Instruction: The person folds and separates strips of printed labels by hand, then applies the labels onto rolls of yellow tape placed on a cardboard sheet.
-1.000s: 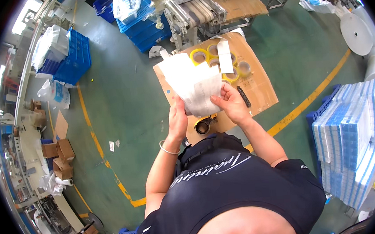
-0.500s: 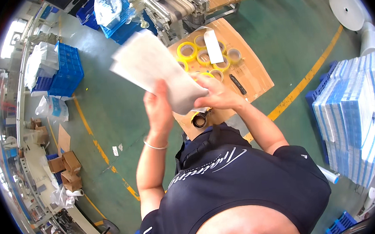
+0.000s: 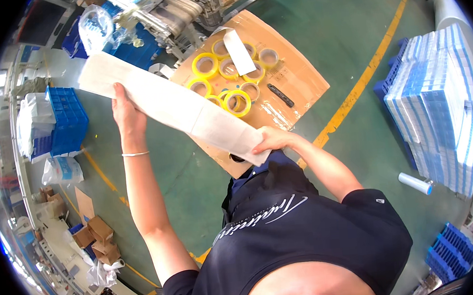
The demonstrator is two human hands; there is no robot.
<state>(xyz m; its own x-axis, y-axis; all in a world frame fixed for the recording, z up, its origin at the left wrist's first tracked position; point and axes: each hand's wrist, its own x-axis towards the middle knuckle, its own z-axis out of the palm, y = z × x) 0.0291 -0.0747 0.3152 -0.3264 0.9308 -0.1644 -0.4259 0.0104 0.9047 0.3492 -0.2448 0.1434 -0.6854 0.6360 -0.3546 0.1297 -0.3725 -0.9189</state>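
A long white sheet (image 3: 173, 102), soft and paper-like with a crease across it, stretches slantwise in front of me. My left hand (image 3: 130, 115) grips its lower edge toward the far left end, with part of the fingers hidden behind it. At the near right end my right hand (image 3: 273, 139) pinches a corner. Beyond the sheet, several rolls of tape (image 3: 205, 66) with yellow cores lie on a cardboard-covered table (image 3: 297, 77). A white paper strip (image 3: 239, 52) rests over some rolls. To their right is a slim black tool (image 3: 281, 95).
A conveyor machine (image 3: 180, 14) stands past the table. Blue crates (image 3: 67, 120) and cardboard boxes (image 3: 97, 234) are on the left. A tall stack of blue-and-white packs (image 3: 434, 112) rises at right, near a plastic-wrapped roll (image 3: 415, 183) on the floor.
My hands have moved apart, the left one outward to the left. The white sheet, earlier folded together between them, is now drawn out long. The whole view has shifted.
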